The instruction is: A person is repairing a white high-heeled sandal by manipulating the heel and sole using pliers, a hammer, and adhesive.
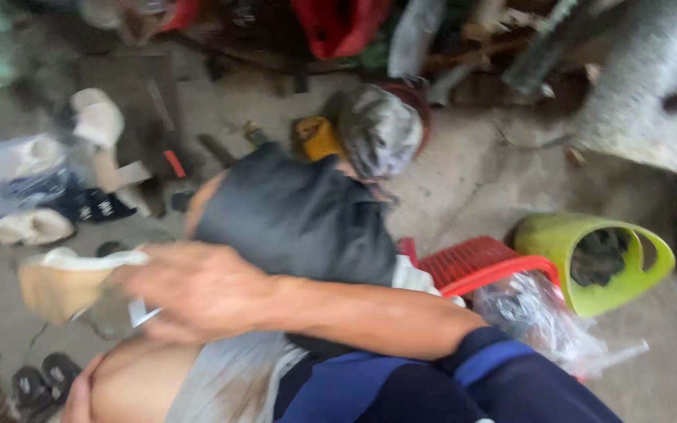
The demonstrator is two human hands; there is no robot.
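Right hand [197,290] grips beige shoe sole [60,286]; left hand [80,395] rests on my knee [139,380], grip unclear; red basket [476,266] beside me.

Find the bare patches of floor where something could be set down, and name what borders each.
Bare grey concrete floor lies between the seated person's patterned cap, the red plastic basket and the lime-green plastic tub. The left side is crowded with pale shoes; the top edge holds blurred clutter.

Soft, even daylight, no hard shadows; heavy motion blur smears the whole view
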